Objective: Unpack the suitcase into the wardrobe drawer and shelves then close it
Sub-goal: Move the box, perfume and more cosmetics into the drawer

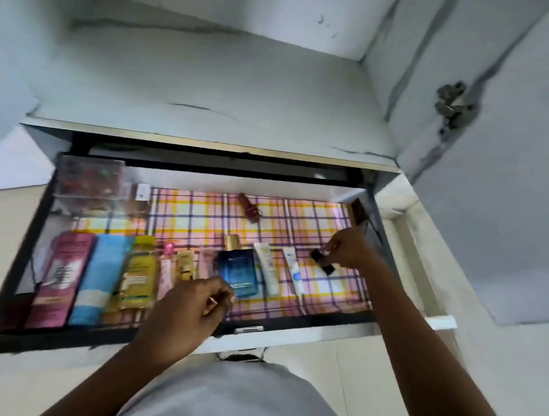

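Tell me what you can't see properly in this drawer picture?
- Words on the pink bottle and blue tube: head view, too blurred to read.
- Clear box contents: blurred, only red shapes show.
- Left hand: its curled fingers hide whether they hold anything.
- Small black thing at the right hand: partly covered, cannot tell what it is.

This looks like a bedroom or dressing corner in a home. A wardrobe drawer stands pulled open, lined with pink and yellow checked paper. Toiletry bottles and tubes and a blue perfume bottle lie in a row just beyond the fingers of the left hand. A clear plastic box sits far beyond them. White marbled panels rise behind.
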